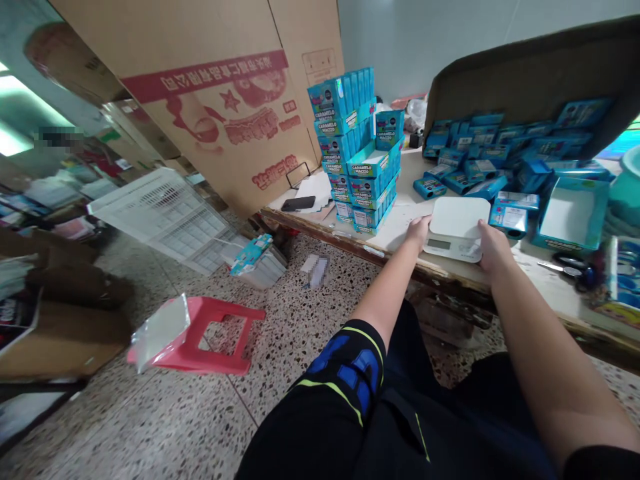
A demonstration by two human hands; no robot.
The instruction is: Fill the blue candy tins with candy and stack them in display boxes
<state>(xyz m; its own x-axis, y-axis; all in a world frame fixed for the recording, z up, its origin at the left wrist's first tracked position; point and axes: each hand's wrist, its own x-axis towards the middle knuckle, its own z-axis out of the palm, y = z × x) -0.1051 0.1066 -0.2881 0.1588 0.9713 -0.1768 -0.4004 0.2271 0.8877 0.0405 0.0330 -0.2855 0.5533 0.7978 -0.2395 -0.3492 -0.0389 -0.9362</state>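
Observation:
A white kitchen scale with a small grey display lies flat near the table's front edge. My left hand grips its left side, and my right hand grips its right side. Left of the scale stands a tall stack of blue display boxes marked CARAMELO MACIZO. Behind and right of the scale, several small blue packets lie loose, spilling from a large open carton. An open blue tray box with a white inside is at the right.
Scissors lie on the table at the right. A black phone rests by papers at the left end. A large printed carton stands behind. On the floor are a red stool and a white crate.

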